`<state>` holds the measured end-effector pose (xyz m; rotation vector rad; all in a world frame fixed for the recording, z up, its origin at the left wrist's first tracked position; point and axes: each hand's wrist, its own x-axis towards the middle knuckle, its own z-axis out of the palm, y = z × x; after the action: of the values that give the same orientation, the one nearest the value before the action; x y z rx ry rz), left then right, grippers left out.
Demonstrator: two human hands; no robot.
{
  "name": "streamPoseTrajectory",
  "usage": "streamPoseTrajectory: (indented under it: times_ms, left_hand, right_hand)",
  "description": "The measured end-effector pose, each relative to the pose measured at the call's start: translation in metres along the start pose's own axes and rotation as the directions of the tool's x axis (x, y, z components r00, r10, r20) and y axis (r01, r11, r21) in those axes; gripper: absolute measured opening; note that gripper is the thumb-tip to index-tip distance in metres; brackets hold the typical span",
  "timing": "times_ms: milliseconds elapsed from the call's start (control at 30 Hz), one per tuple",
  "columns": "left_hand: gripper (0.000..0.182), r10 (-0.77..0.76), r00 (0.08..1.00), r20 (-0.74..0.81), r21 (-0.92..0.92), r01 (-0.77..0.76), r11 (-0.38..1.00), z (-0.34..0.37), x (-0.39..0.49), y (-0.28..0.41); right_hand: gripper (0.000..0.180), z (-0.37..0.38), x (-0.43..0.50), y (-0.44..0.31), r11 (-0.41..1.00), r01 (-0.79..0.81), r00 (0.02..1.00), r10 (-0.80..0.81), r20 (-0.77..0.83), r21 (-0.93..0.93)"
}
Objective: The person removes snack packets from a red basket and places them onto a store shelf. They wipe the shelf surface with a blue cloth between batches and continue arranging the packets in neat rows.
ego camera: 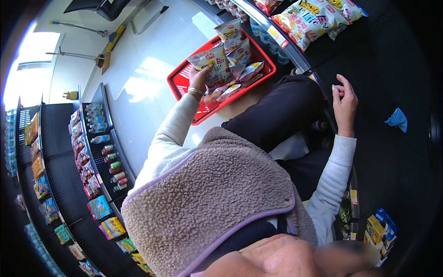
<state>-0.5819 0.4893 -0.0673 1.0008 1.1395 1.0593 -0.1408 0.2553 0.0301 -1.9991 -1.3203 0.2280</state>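
Note:
In a red plastic shopping basket [268,52] on the floor lie several printed snack bags [238,52]. My left hand [200,78], a band at its wrist, reaches over the basket's near left side and grips a white snack bag [216,62] by its edge, thumb on the front. Over the black shelf at the right, my right hand [345,98] is raised with fingers loosely bent, holding nothing. A blue cloth [398,119] lies on that shelf, to the right of this hand. Large snack bags [308,20] lie farther up the same shelf.
The shelf's edge rail [294,55] runs close beside my knee, with bottles [266,36] below it. Shelves with snack bags [83,155], bottles and cans [110,157] stand at the left. Boxes [377,230] sit at the lower right. Brooms [116,38] lean at the upper left.

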Motion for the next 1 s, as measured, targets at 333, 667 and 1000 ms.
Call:
streamPoseTrajectory:
  times_ms: [333,667,1000]
  left_hand:
    - [0.046,0.003,1.000,0.025,0.226,-0.009,0.974,-0.042,0.009,-0.059]
    - [0.025,0.197,0.973,0.120,0.880,-0.196,0.433,-0.033,0.002,-0.078]
    - [0.027,0.542,0.636,0.549,0.455,-0.772,0.444,0.174,0.051,0.026]
  right_hand:
    - [0.032,0.001,-0.003,0.000,0.996,-0.036,0.998,0.040,0.051,-0.085]
    - [0.029,0.003,-0.003,-0.001,0.999,-0.013,0.998,0.015,0.069,-0.030]
    - [0.028,0.000,-0.005,-0.003,0.998,0.062,0.997,-0.063,0.050,0.009]
